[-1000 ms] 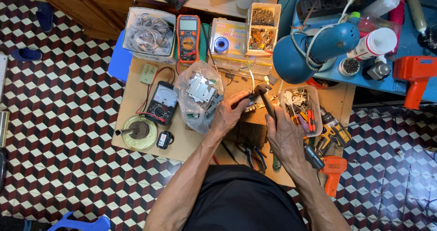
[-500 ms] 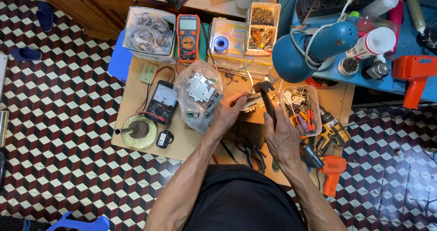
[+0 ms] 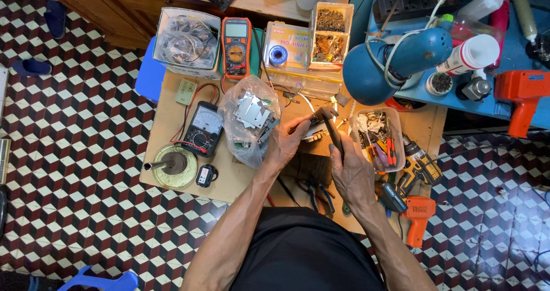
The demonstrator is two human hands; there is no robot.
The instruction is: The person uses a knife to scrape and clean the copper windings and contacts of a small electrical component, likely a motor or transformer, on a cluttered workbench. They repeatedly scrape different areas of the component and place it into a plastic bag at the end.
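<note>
Fingers of the right hand (image 3: pixel 350 173) are wrapped tight around a dark tool handle (image 3: pixel 334 133), its tip pointing up toward a small pale part (image 3: pixel 312 131) that the left hand (image 3: pixel 283 145) pinches at the middle of the tabletop (image 3: pixel 166 119). Tool and part seem to meet, though the contact is too small to make out. Judging by this, the work on the part looks under way rather than finished; nothing shows it set down or put away.

Just left of the left hand sits a clear plastic bag (image 3: pixel 249 119) holding a metal plate, close enough to crowd the wrist. Farther left lie a black meter (image 3: pixel 201 129) with red leads and a round brass-coloured stand (image 3: pixel 170 166). Right of the hands, a clear tray (image 3: pixel 379 137) of small tools sits near the right hand. A blue lamp (image 3: pixel 395 59) hangs over the far edge. An orange drill (image 3: pixel 419 216) lies beside the right forearm.
</note>
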